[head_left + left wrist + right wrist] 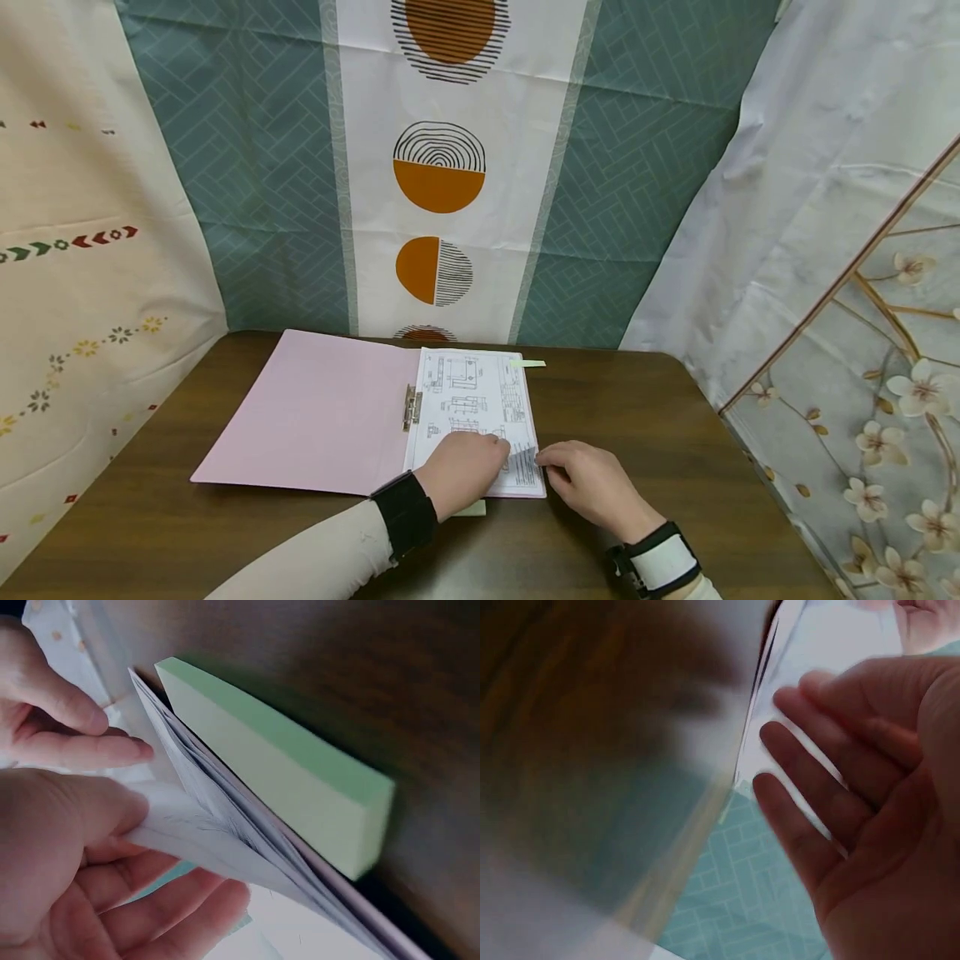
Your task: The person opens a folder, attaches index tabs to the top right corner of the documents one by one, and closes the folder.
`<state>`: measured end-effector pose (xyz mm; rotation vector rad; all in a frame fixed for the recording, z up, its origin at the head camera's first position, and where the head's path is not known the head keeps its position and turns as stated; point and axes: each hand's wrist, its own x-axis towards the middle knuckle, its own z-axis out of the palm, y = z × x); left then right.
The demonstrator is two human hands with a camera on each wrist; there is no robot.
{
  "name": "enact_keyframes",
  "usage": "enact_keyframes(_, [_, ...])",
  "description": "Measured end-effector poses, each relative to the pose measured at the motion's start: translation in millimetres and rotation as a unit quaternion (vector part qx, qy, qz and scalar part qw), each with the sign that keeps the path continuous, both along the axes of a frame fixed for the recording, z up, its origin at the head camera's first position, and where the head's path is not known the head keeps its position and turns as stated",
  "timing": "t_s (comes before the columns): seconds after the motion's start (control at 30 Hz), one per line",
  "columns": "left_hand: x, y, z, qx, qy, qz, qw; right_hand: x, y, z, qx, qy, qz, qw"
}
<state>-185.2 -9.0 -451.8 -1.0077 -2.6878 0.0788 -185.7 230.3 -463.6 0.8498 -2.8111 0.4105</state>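
A pink folder (322, 408) lies spread on the table, with a metal clip (411, 408) at its spine. On its right side sits a stack of sheets printed with technical drawings (465, 383). My left hand (463, 471) pinches the near part of the top sheet (187, 825) between thumb and fingers, lifting it off the sheets below. My right hand (592, 483) is at the stack's right edge, its fingers (802, 750) loosely extended and gripping nothing visible. A light green sticky-note pad (277, 757) lies against the folder's near edge, mostly hidden by my left hand in the head view.
A pale green tab (527, 363) sticks out from the stack's upper right. The brown wooden table (600, 400) extends around the folder. Patterned cloths hang behind it (465, 167), at the left (90, 275) and at the right (795, 250).
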Motion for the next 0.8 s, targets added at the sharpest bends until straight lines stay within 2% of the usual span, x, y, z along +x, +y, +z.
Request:
enact_keyframes(0.13, [0.0,-4.6,0.2,0.014,0.058,0.013,0.9981,-1.1,-1.7,-2.2,-0.002,-0.036,0.046,0.9983])
enact_keyframes(0.27, [-3.1,-11.1,1.5,0.029,0.102,0.024,0.9941,-1.5,-2.2,-3.0,0.002,-0.046,0.052,0.9976])
enact_keyframes(0.57, [-5.7,-34.9,2.1,0.043,0.151,0.051,0.9863,-1.6,-4.0,-3.1,0.007,-0.068,0.041,0.9968])
enact_keyframes(0.67, [-5.9,-43.7,2.5,0.057,0.152,0.059,0.985,-1.0,-3.3,-2.8,0.006,-0.069,0.04,0.9968])
enact_keyframes(0.8, [-3.7,-58.6,3.0,0.061,0.136,0.079,0.9858,-0.3,-2.5,-1.7,0.002,-0.072,0.039,0.9967])
